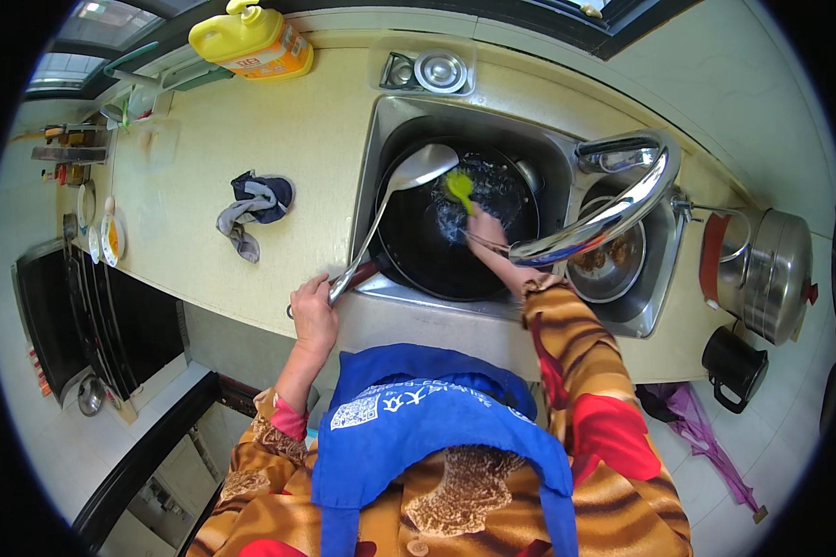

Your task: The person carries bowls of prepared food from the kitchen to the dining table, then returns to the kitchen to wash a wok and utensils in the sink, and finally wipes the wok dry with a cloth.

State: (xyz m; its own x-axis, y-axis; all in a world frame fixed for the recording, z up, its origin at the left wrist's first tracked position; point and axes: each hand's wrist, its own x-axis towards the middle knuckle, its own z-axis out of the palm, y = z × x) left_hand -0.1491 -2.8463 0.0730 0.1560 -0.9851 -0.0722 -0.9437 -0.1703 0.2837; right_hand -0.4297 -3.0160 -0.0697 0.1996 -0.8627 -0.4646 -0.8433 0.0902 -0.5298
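Observation:
A black wok point(418, 244) with water in it lies in the left basin of a steel sink point(446, 306). My left hand point(315, 313) is closed around the handle of a metal wok spatula point(418, 169), beside the wok's reddish-brown handle point(364, 276); whether it also grips that handle is hard to tell. The spatula's blade rests over the far left part of the wok. In my right hand point(488, 233), slightly blurred, is a lime-green brush point(459, 186), its head in the wok at the splashing water.
A chrome faucet point(658, 188) arches over the right basin, where a metal bowl point(627, 278) holds brown food pieces. On the counter are a crumpled cloth point(258, 205), a yellow detergent jug point(251, 43), a steel pot point(773, 271) and a black pitcher point(733, 362).

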